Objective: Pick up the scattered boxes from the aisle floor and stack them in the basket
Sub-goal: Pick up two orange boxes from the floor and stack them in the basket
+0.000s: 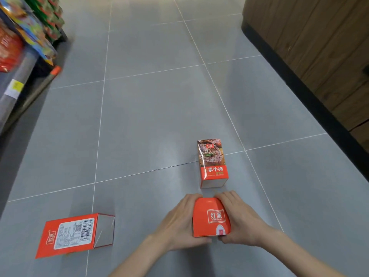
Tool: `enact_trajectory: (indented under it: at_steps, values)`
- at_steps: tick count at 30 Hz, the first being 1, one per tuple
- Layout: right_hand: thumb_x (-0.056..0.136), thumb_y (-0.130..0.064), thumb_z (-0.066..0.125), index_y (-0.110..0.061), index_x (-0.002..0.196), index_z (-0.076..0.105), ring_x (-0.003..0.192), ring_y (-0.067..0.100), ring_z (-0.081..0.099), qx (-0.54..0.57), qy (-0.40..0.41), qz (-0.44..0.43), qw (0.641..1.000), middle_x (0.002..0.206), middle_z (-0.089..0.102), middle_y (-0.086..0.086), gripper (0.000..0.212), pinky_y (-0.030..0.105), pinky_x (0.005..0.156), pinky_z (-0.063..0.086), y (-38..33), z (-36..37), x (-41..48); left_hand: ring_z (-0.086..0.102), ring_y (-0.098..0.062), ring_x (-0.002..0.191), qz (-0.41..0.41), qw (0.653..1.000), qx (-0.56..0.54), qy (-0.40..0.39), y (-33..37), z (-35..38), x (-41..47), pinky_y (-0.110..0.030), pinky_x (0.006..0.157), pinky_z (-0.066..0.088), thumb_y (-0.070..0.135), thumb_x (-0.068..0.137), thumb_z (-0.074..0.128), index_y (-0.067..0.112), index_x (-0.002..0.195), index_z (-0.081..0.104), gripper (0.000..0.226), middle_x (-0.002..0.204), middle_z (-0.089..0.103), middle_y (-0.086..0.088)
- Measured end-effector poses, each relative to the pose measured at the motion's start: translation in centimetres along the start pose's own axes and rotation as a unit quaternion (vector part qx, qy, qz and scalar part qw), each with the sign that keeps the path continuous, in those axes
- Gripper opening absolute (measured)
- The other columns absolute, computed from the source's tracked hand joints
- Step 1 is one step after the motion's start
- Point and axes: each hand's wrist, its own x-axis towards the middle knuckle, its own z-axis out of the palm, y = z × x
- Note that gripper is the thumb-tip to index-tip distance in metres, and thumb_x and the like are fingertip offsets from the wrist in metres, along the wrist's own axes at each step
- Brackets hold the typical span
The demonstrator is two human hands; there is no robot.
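Note:
An orange-red box (211, 216) with a white logo sits between both hands low in the middle of the view. My left hand (179, 222) grips its left side and my right hand (241, 220) grips its right side. Just beyond it, a second box (212, 162) with a steak picture lies on the grey floor tiles, close to my fingertips but apart from them. A third box (73, 234) lies on its side at the lower left, barcode label up. No basket shows in this view.
Store shelves (24, 47) packed with colourful snack packs line the left edge of the aisle. A wooden-panelled counter (319, 47) with a black base runs along the right. Grey tiled floor (149, 106) stretches ahead between them.

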Motion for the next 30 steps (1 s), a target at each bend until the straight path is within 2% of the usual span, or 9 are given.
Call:
enact_trajectory:
  at_steps: [5, 8, 11, 15, 20, 23, 26, 28, 30]
  values:
    - [0.056, -0.048, 0.064, -0.025, 0.121, 0.037, 0.1, 0.008, 0.039, -0.003, 0.001, 0.043, 0.999, 0.109, 0.044, -0.01, 0.073, 0.018, 0.073, 0.034, 1.7, 0.5, -2.1, 0.036, -0.001, 0.123, 0.013, 0.999, -0.011, -0.048, 0.7, 2.0, 0.9, -0.025, 0.099, 0.039, 0.063, 0.061, 0.072, 0.028, 0.139, 0.016, 0.103, 0.14, 0.027, 0.013]
    - [0.054, -0.051, 0.062, -0.027, 0.12, 0.037, 0.098, 0.005, 0.038, 0.006, 0.013, 0.079, 0.997, 0.106, 0.043, -0.013, 0.075, 0.022, 0.074, 0.042, 2.9, 0.0, -3.4, 0.03, 0.001, 0.131, -0.012, 0.992, -0.094, -0.079, 1.0, 1.4, 2.5, -0.029, 0.108, 0.034, 0.074, 0.062, 0.061, 0.036, 0.142, 0.012, 0.102, 0.144, 0.023, 0.018]
    - [0.052, -0.05, 0.064, -0.03, 0.118, 0.036, 0.096, 0.001, 0.038, 0.038, 0.023, 0.117, 0.992, 0.103, 0.041, -0.016, 0.074, 0.02, 0.076, 0.044, 3.8, -0.8, -4.8, 0.04, -0.011, 0.128, -0.071, 0.99, -0.124, 0.021, 1.4, -0.7, 6.2, -0.035, 0.105, 0.038, 0.071, 0.071, 0.053, 0.034, 0.139, 0.023, 0.084, 0.138, 0.035, 0.007]
    - [0.053, -0.051, 0.061, -0.04, 0.114, 0.028, 0.098, 0.003, 0.04, 0.043, 0.029, 0.129, 0.99, 0.103, 0.04, -0.017, 0.07, 0.017, 0.077, 0.042, 4.8, -1.6, -5.8, 0.047, -0.032, 0.116, -0.15, 0.976, 0.042, 0.155, 2.3, -4.7, 13.2, -0.038, 0.093, 0.04, 0.062, 0.079, 0.053, 0.014, 0.13, 0.037, 0.072, 0.122, 0.043, -0.011]
    - [0.067, -0.05, 0.065, -0.04, 0.121, 0.025, 0.101, -0.01, 0.03, 0.073, 0.008, 0.147, 0.986, 0.102, 0.027, -0.03, 0.068, 0.006, 0.08, 0.035, 5.7, -2.7, -6.2, 0.047, -0.038, 0.119, -0.271, 0.946, 0.169, 0.057, 3.7, -5.9, 20.8, -0.043, 0.088, 0.045, 0.077, 0.071, 0.046, 0.007, 0.134, 0.031, 0.095, 0.131, 0.04, -0.021]
    - [0.079, -0.05, 0.058, -0.044, 0.118, 0.026, 0.099, -0.012, 0.023, 0.076, -0.009, 0.142, 0.987, 0.106, 0.029, -0.022, 0.051, 0.007, 0.077, 0.025, 6.4, -2.2, -5.8, 0.046, -0.033, 0.121, -0.333, 0.921, 0.204, 0.003, 4.0, -5.3, 23.3, -0.042, 0.079, 0.049, 0.083, 0.066, 0.044, 0.005, 0.133, 0.034, 0.103, 0.13, 0.045, -0.017]
    - [0.083, -0.065, 0.029, -0.035, 0.103, 0.043, 0.087, -0.011, 0.031, 0.032, -0.006, 0.173, 0.984, 0.093, 0.034, -0.015, 0.039, -0.005, 0.062, 0.025, 7.1, -1.4, -6.0, 0.056, -0.028, 0.112, -0.343, 0.899, 0.267, -0.054, 4.7, -4.8, 24.4, -0.04, 0.074, 0.052, 0.078, 0.071, 0.044, 0.008, 0.121, 0.05, 0.086, 0.12, 0.058, -0.006]
    - [0.088, -0.063, 0.002, -0.036, 0.099, 0.042, 0.084, -0.01, 0.031, -0.03, 0.001, 0.18, 0.983, 0.088, 0.031, -0.018, 0.05, -0.005, 0.064, 0.023, 7.2, -0.8, -6.1, 0.062, -0.026, 0.104, -0.324, 0.888, 0.318, -0.071, 5.1, -4.7, 24.7, -0.036, 0.069, 0.052, 0.064, 0.079, 0.045, 0.012, 0.116, 0.057, 0.065, 0.115, 0.061, -0.003]
    - [0.088, -0.061, -0.004, -0.037, 0.1, 0.039, 0.085, -0.009, 0.032, -0.049, -0.001, 0.162, 0.986, 0.09, 0.03, -0.019, 0.051, -0.004, 0.068, 0.026, 7.5, -0.4, -6.5, 0.061, -0.023, 0.104, -0.303, 0.889, 0.332, -0.084, 5.2, -4.8, 24.8, -0.034, 0.069, 0.05, 0.051, 0.084, 0.044, 0.014, 0.115, 0.059, 0.051, 0.116, 0.061, -0.001]
